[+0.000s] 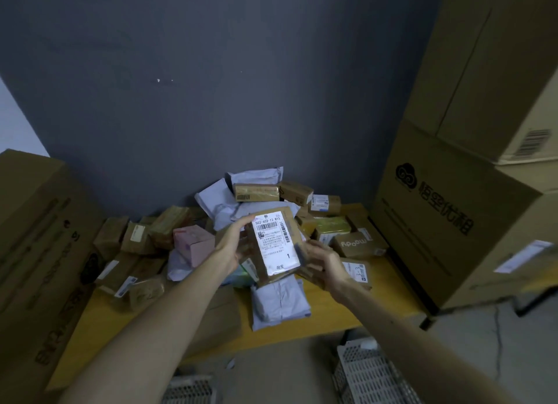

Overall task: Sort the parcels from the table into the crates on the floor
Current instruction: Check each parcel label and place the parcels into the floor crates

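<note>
You hold one brown parcel (273, 246) in the air above the table (332, 310), with its white label (276, 240) turned to you. The label shows "502-602-12 B15" and a big "1". Your left hand (232, 243) grips the left edge of the parcel, with the fingers (250, 219) curled round its upper corner. Your right hand (323, 261) is at the lower right edge of the parcel. Its fingers are blurred there, so I cannot tell if they really close on the parcel or only touch it.

Directly under the grip, a grey mailer bag (279, 301) lies flat on the table. Just left of your left hand stands a pink box (193, 243). To the right of your right hand is a brown box (359, 243) with the word "moody" printed upside down. Behind the grip, against the dark wall, the pile of other parcels (259, 189) lies, brown boxes and pale bags mixed.

Below the grip and nearer to you, on the floor, is a white crate (368, 373) under your right forearm and a second crate (190, 388) under your left forearm. A large carton (437, 222) stands far right of the grip.
</note>
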